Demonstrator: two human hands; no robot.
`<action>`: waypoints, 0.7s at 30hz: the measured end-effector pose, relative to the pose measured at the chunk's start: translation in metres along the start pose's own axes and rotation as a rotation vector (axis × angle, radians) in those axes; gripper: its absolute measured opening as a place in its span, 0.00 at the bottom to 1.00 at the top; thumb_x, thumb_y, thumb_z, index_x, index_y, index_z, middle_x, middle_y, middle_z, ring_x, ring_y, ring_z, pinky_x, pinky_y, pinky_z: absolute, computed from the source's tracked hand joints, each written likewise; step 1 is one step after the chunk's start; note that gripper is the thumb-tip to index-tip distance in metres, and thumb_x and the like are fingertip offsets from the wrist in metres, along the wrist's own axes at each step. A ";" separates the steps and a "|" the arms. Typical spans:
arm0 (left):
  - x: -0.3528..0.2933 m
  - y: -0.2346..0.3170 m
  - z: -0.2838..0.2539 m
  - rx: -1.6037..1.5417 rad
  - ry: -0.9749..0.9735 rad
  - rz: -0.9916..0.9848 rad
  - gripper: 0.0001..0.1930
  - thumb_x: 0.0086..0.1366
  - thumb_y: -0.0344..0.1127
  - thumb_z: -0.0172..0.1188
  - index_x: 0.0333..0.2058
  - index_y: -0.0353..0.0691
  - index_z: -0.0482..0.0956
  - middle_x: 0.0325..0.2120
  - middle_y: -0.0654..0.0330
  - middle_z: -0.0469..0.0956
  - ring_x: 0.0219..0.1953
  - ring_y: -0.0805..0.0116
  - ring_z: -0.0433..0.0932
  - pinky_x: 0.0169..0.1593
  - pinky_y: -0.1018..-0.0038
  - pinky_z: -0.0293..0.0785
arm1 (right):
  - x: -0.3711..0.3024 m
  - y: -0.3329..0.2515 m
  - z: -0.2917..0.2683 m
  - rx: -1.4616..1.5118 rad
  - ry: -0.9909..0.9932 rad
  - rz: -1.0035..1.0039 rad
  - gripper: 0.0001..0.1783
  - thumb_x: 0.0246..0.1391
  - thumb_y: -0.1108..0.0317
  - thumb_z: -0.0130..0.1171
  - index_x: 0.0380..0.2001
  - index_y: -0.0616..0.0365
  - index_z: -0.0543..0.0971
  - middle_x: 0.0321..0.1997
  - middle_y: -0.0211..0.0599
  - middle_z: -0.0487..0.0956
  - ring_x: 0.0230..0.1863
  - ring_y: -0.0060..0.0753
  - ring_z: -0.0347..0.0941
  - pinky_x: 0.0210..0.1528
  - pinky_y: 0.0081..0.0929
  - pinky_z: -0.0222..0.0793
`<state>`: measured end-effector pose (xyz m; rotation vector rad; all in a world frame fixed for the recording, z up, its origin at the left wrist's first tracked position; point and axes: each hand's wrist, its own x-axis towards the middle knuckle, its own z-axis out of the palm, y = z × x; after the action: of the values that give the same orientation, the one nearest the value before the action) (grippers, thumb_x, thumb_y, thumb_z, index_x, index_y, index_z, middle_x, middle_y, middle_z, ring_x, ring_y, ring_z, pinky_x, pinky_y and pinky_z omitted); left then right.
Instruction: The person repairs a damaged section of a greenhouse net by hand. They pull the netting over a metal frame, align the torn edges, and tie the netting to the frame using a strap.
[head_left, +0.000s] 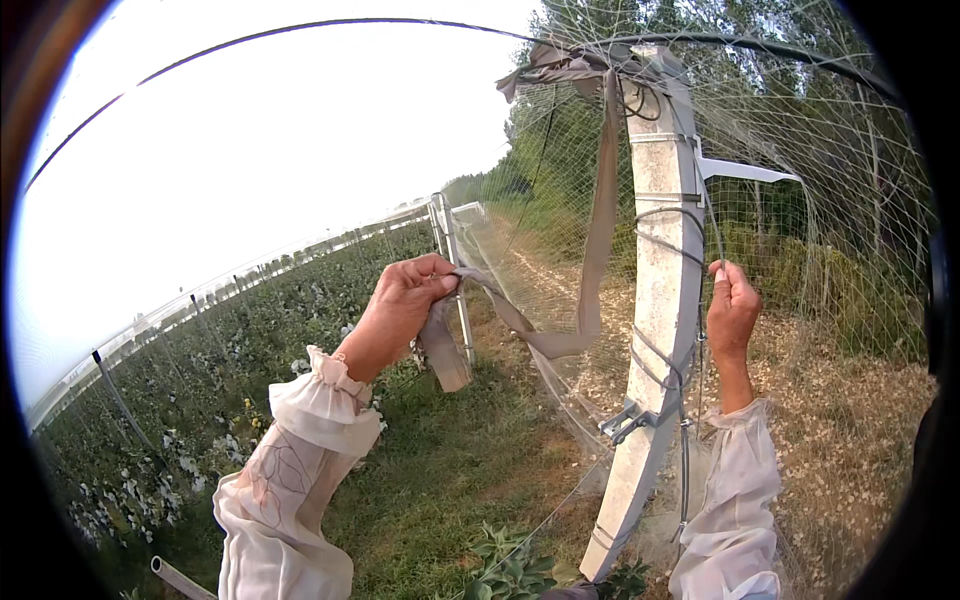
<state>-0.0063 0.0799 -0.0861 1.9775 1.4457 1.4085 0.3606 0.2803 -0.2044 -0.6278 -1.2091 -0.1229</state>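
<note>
My left hand [408, 300] is closed in a pinch on a long grey-beige fabric strip [598, 235]. The strip's loose end hangs below my fingers. From there it sags to the right, then climbs to the top of a pale concrete post [660, 260], where more of the cloth is bunched. Just right of the post, my right hand [733, 308] is closed around a thin dark wire [716, 225] that runs up along it. More wire is wound around the post, and a metal clamp [628, 422] sits low on it.
Netting [840, 200] spreads behind the post and to the right, with a white bracket [745, 171] jutting out. A dark cable [330, 24] arches overhead. Crop rows [250, 340] fill the left, a metal pipe [180, 578] lies lower left, and leafy plants [510, 565] grow near the post's base.
</note>
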 end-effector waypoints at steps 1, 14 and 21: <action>0.003 0.007 0.004 -0.156 -0.011 -0.023 0.08 0.71 0.33 0.57 0.33 0.38 0.80 0.20 0.71 0.76 0.21 0.84 0.72 0.21 0.83 0.66 | 0.000 0.002 0.000 -0.010 0.002 -0.013 0.08 0.64 0.74 0.50 0.35 0.61 0.80 0.15 0.25 0.62 0.17 0.17 0.55 0.20 0.24 0.50; 0.019 0.004 0.050 -0.057 -0.200 -0.193 0.12 0.71 0.26 0.51 0.44 0.35 0.85 0.36 0.59 0.83 0.33 0.74 0.79 0.37 0.77 0.77 | -0.005 -0.002 -0.002 0.145 -0.009 0.088 0.08 0.63 0.69 0.56 0.36 0.63 0.79 0.17 0.21 0.63 0.20 0.13 0.55 0.23 0.20 0.52; 0.028 0.023 0.165 1.121 0.244 1.102 0.07 0.54 0.24 0.59 0.33 0.36 0.77 0.27 0.58 0.73 0.29 0.63 0.79 0.26 0.67 0.77 | -0.006 -0.014 -0.013 0.341 -0.018 -0.022 0.31 0.60 0.45 0.63 0.45 0.67 0.81 0.19 0.20 0.57 0.21 0.14 0.50 0.23 0.21 0.44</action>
<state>0.1453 0.1396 -0.1321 3.8435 1.4019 1.2349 0.3631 0.2610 -0.2070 -0.3181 -1.2196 0.0705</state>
